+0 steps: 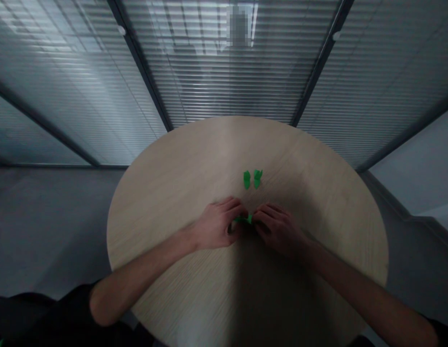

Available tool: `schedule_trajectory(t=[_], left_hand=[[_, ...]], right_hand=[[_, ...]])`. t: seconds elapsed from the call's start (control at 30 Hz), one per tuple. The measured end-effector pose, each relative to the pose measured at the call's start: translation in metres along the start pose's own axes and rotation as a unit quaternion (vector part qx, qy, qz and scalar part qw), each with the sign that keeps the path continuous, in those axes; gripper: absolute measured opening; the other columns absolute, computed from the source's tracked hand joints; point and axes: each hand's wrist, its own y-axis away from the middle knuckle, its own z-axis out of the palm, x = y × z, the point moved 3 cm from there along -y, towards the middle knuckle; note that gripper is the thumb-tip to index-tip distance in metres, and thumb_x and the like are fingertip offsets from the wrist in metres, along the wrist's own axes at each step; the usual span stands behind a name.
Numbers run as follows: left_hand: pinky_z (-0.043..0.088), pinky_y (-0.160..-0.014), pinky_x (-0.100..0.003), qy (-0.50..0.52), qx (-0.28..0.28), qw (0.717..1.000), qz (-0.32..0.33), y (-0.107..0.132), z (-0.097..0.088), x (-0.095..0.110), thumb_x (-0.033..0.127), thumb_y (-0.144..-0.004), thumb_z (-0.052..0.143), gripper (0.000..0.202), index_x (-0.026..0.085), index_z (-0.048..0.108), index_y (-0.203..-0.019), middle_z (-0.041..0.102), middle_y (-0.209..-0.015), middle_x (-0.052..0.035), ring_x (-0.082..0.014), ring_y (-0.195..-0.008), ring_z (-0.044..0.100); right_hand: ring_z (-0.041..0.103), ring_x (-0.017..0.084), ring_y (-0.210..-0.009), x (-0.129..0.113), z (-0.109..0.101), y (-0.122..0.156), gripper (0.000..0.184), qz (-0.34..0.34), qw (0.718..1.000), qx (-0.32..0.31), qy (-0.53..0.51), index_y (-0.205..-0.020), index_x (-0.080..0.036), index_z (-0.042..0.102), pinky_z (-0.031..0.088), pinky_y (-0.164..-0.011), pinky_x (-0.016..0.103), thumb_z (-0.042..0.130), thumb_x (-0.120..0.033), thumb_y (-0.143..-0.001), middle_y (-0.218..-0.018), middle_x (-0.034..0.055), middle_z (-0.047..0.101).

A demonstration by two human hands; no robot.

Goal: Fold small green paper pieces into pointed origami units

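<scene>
A small green folded paper piece [243, 220] lies on the round wooden table [173, 164], pinched between both hands. My left hand [217, 224] curls its fingers onto the paper's left end. My right hand [277, 227] presses closed fingertips on its right end. Most of the paper is hidden under the fingers. Two finished-looking green folded paper pieces [252, 179] sit side by side just beyond the hands, apart from them.
The table's far edge runs close to glass walls with horizontal blinds [224, 72] and dark frame posts. Grey floor [46, 226] lies left and right of the table. My dark sleeves show at the bottom corners.
</scene>
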Motion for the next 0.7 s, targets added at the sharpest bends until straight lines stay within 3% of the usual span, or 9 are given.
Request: schedule_trajectory(t=[0.1, 0.23, 0.47, 0.7], left_hand=[[0.054, -0.084, -0.036, -0.004, 0.001, 0.999, 0.046, 0.001, 0.003, -0.001, 0.029, -0.094, 0.061, 0.021, 0.017, 0.068, -0.11, 0.069, -0.106, -0.0088, -0.0244, -0.098, 0.063], [0.053, -0.086, -0.035, -0.004, 0.012, 0.997, 0.081, 0.002, 0.006, -0.004, 0.026, -0.101, 0.054, 0.02, 0.018, 0.07, -0.11, 0.069, -0.107, -0.0083, -0.0228, -0.098, 0.065], [0.053, -0.082, -0.035, -0.025, 0.006, 0.994, 0.103, 0.005, 0.003, -0.003, 0.035, -0.101, 0.057, 0.024, 0.018, 0.074, -0.105, 0.071, -0.106, -0.0086, -0.0221, -0.093, 0.066], [0.052, -0.083, -0.035, -0.004, -0.019, 0.995, 0.101, 0.005, 0.0, 0.001, 0.03, -0.104, 0.053, 0.026, 0.02, 0.076, -0.106, 0.07, -0.104, -0.0085, -0.0207, -0.091, 0.067]], right_hand=[[0.062, 0.024, -0.087, -0.001, -0.002, 0.001, 0.014, -0.038, 0.999, 0.011, 0.029, -0.096, -0.019, 0.068, 0.052, -0.083, 0.037, 0.056, -0.012, -0.098, -0.093, 0.0085, 0.072], [0.064, 0.023, -0.088, -0.002, -0.005, 0.002, 0.015, -0.076, 0.997, 0.012, 0.018, -0.102, -0.018, 0.071, 0.054, -0.082, 0.037, 0.058, -0.012, -0.096, -0.098, 0.0078, 0.074], [0.062, 0.022, -0.087, -0.002, -0.008, 0.003, 0.01, -0.081, 0.997, 0.016, -0.005, -0.096, -0.02, 0.075, 0.055, -0.079, 0.037, 0.065, -0.019, -0.096, -0.097, 0.0065, 0.075], [0.061, 0.021, -0.083, -0.004, -0.011, 0.003, 0.017, -0.088, 0.996, -0.016, 0.027, -0.099, -0.021, 0.076, 0.054, -0.08, 0.037, 0.059, -0.02, -0.1, -0.091, 0.0064, 0.071]])
